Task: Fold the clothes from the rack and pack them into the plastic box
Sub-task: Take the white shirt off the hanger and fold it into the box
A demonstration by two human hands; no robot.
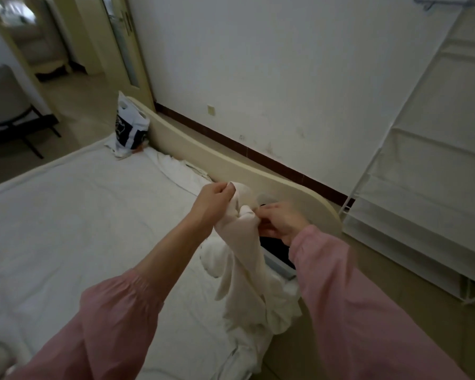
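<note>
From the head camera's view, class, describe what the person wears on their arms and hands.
Both arms wear loose pink sleeves with gathered, elastic-looking cuffs. The left sleeve is pushed up, leaving the forearm bare; the right sleeve reaches the wrist. The left hand and right hand are bare: no gloves, and no rings or watch that I can see.

The garment [242, 259] was soft, matt cream cloth. The bed sheet [80, 215] was wrinkled white fabric. The footboard [203, 157] appeared smooth, painted.
</note>
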